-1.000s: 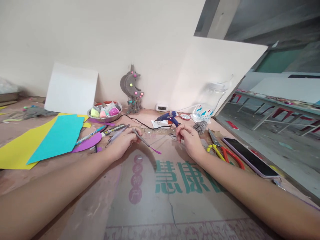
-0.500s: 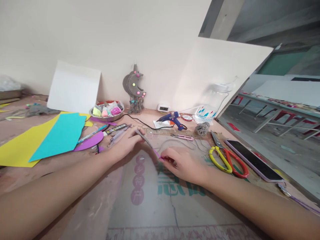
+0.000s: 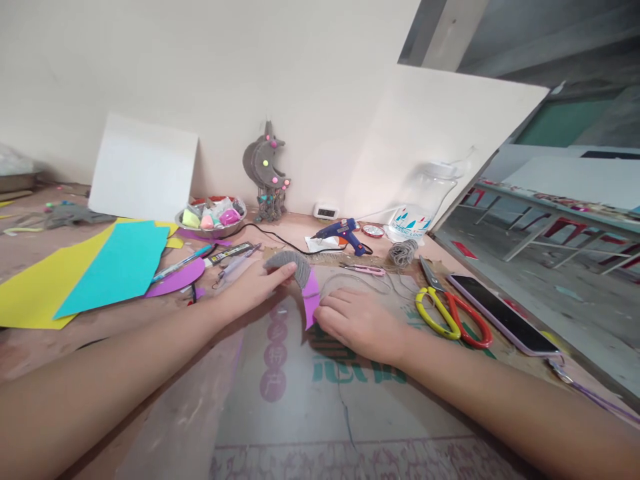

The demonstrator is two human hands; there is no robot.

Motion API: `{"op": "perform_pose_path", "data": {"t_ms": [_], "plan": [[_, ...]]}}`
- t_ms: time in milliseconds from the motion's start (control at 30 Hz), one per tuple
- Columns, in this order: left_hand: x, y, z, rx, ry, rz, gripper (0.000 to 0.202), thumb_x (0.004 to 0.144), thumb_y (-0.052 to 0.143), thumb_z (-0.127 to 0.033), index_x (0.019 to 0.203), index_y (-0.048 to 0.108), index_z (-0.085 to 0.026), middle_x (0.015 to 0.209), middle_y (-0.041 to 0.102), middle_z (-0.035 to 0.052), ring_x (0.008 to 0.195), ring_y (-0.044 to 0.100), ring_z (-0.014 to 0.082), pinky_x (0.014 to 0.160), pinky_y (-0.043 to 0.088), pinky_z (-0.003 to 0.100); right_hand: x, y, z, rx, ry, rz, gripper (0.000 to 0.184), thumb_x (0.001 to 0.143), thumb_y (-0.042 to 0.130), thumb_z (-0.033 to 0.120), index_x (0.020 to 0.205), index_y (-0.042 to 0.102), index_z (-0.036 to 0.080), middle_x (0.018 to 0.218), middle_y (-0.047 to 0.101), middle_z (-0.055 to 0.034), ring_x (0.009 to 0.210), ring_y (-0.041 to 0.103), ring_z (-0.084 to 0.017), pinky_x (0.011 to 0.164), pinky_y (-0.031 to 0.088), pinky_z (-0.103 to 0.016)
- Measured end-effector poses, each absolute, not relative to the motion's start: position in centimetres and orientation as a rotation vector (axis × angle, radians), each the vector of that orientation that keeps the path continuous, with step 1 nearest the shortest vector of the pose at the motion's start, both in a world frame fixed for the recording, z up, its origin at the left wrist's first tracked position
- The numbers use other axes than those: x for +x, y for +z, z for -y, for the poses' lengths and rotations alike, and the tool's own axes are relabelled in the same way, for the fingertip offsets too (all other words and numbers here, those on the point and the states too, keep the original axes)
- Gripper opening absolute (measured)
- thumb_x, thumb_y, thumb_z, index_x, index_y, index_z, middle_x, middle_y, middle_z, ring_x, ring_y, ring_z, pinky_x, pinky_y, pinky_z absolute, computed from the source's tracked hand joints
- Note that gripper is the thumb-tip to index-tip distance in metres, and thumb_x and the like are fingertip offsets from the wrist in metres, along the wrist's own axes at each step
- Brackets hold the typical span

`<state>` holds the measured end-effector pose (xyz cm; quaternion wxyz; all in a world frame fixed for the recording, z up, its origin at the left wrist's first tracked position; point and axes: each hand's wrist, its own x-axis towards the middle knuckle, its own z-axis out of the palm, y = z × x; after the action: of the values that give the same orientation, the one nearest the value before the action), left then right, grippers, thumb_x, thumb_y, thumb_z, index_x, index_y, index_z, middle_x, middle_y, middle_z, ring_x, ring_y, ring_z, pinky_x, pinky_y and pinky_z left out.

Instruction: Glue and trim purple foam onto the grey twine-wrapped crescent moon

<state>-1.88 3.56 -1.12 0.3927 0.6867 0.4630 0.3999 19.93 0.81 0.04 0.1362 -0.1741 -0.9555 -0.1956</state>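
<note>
Between my hands is a purple crescent cutout (image 3: 311, 300), its upper part wrapped in grey yarn (image 3: 295, 262) and its lower tip bare purple. My left hand (image 3: 265, 281) pinches the wrapped part, thumb on the near face. Beside the bare tip, my right hand (image 3: 357, 323) is closed with its knuckles up; its fingertips are hidden, so I cannot see all they grip. A strand of grey yarn (image 3: 350, 277) runs from near the right hand toward the yarn ball (image 3: 403, 253).
Right of my hands lie scissors (image 3: 440, 313) and a phone (image 3: 500, 313). Behind are a glue gun (image 3: 343, 233), a pink-handled cutter (image 3: 367, 269), a plastic jar (image 3: 420, 207) and a bowl of clay packs (image 3: 215, 227). Turquoise sheet (image 3: 115, 267) lies left; a finished grey moon (image 3: 265, 163) hangs at the wall.
The crescent has turned from edge-on to showing its broad face. My right hand has rolled over, knuckles now upward, close beside the purple tip.
</note>
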Motion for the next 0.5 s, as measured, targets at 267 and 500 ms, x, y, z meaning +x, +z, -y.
{"op": "perform_pose_path", "data": {"t_ms": [267, 500], "plan": [[-2.0, -2.1, -5.0, 1.39, 1.17, -1.077, 0.032, 0.073, 0.059, -0.048, 0.068, 0.057, -0.016, 0.065, 0.059, 0.0, 0.063, 0.055, 0.0146, 0.063, 0.042, 0.027, 20.4, 2.4, -0.2, -0.413, -0.501, 2.595, 0.009, 0.087, 0.047, 0.022, 0.086, 0.055, 0.017, 0.077, 0.062, -0.0041, 0.072, 0.055, -0.015, 0.064, 0.043, -0.028], [-2.0, -1.5, -4.6, 1.435, 1.137, -1.198, 0.04, 0.074, 0.054, -0.052, 0.054, 0.051, -0.018, 0.049, 0.051, -0.0015, 0.05, 0.047, 0.013, 0.052, 0.036, 0.026, 23.2, 7.9, 0.2, -0.776, -0.297, 2.053, 0.021, 0.086, 0.046, 0.015, 0.1, 0.059, 0.024, 0.079, 0.065, -0.0024, 0.07, 0.062, -0.014, 0.064, 0.048, -0.027]]}}
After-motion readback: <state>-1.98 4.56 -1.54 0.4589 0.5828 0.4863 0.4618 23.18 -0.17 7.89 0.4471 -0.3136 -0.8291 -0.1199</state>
